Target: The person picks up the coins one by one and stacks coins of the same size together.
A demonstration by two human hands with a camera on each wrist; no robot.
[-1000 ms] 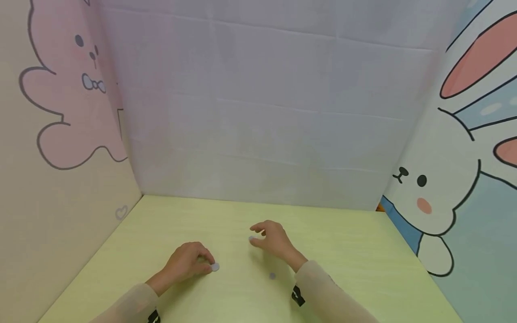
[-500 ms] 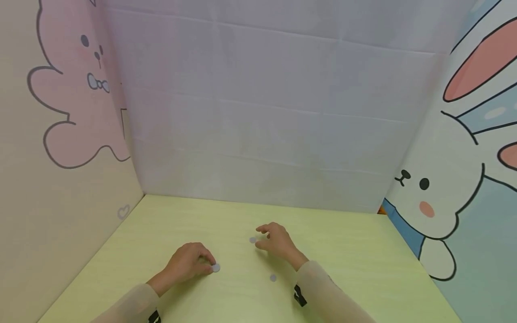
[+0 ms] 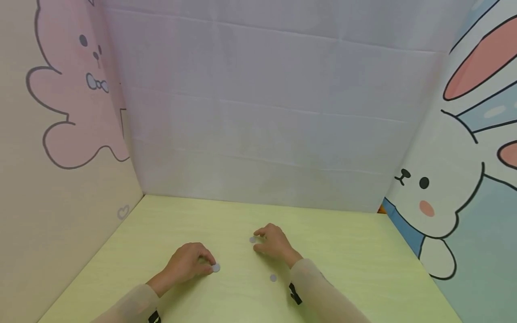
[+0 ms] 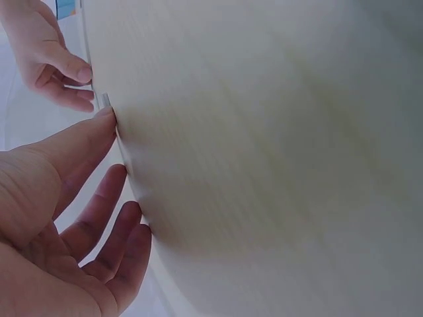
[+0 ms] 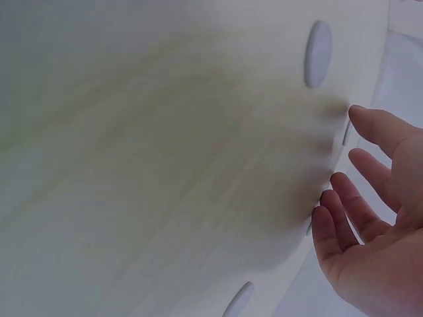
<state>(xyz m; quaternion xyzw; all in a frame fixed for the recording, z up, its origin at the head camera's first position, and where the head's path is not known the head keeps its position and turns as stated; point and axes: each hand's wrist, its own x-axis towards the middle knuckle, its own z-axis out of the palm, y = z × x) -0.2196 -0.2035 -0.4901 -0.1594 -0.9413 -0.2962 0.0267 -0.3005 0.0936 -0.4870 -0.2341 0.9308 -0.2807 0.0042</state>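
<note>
My left hand (image 3: 186,262) pinches a small flat white disc (image 3: 216,268) at the table surface, between thumb and index finger. In the left wrist view only the thin edge of that disc (image 4: 106,100) shows past the fingertips. My right hand (image 3: 275,243) rests low over the table, thumb and fingers parted, beside a second disc (image 3: 252,240). A thin disc edge (image 5: 347,132) appears between the thumb and index finger in the right wrist view; whether they touch it I cannot tell. A third disc (image 3: 273,278) lies loose, nearer the right sleeve.
The pale yellow table (image 3: 343,251) is bounded by a white cloth wall (image 3: 262,112) at the back. Side panels with a pink bear (image 3: 81,103) and a white rabbit (image 3: 440,193) stand left and right. Several discs, including one near the top (image 5: 318,54), show in the right wrist view.
My right hand first drew back to the right from the second disc, leaving it on the table, then shifted slightly left so its fingers lie around it. The left hand stays put.
</note>
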